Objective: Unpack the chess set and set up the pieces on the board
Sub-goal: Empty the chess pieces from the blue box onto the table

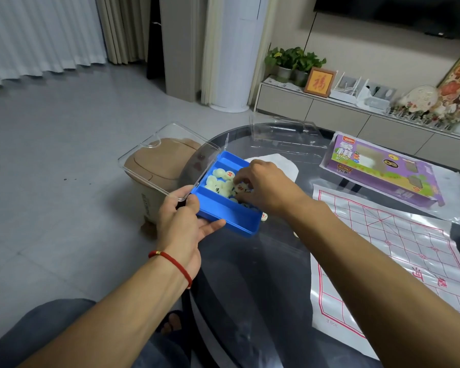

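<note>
The left hand [182, 221] grips the near corner of the blue tray [229, 216], thumb on its rim and fingers underneath, holding it tilted over the edge of the dark glass table [250, 274]. The tray's clear lid [168, 160] hangs open beyond the left hand. The right hand [266, 185] reaches into the tray with fingers curled among the pale chess pieces [219, 181]; whether it pinches one I cannot tell. To the right of the right forearm lies the red-lined board sheet [398, 251], and beyond it the purple box [377, 173].
</note>
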Demonstrator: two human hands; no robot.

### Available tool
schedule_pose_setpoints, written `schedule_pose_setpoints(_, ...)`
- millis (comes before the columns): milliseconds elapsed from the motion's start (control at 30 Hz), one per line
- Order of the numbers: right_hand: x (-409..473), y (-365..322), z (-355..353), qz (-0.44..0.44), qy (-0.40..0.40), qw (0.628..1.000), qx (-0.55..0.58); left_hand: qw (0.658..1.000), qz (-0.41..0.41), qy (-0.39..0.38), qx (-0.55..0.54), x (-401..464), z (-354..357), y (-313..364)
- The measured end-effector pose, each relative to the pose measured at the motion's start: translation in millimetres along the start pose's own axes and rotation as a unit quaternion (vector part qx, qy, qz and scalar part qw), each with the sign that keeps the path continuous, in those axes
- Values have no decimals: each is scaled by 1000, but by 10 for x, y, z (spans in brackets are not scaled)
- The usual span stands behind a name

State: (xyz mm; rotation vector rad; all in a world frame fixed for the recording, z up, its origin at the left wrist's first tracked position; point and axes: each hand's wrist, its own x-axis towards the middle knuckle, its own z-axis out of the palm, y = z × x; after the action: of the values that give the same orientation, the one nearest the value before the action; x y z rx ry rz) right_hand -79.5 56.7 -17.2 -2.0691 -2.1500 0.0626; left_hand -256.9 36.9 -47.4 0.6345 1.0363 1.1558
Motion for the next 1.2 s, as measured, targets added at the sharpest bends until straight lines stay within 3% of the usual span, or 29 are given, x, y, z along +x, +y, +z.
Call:
schedule_pose_setpoints(300, -40, 48, -65, -94, -5, 990, -101, 1000, -15, -8, -12, 14, 2, 12)
schedule_pose_setpoints(500, -41, 65, -100, -107, -7, 992, -72, 1000, -17, -1, -7, 43, 13, -14)
schedule_pose_setpoints(700, 75, 97, -140, -102, -65, 991, -50, 1000, -17, -3, 8, 55, 2, -46)
schedule_pose_setpoints(833, 98, 118, -174, -85, -68, 993, -51, 1000, -12, -5, 14, 57, 6, -70)
schedule_pose_setpoints(1000, 4, 380, -425, -19, -7, 998, 51, 1000, 3, 5, 20, 84, -18, -50)
schedule_pose_setpoints(1200, -332, 743, -164, 70, -126, 989, -10, 999, -8, 30, 23, 124, -29, -35)
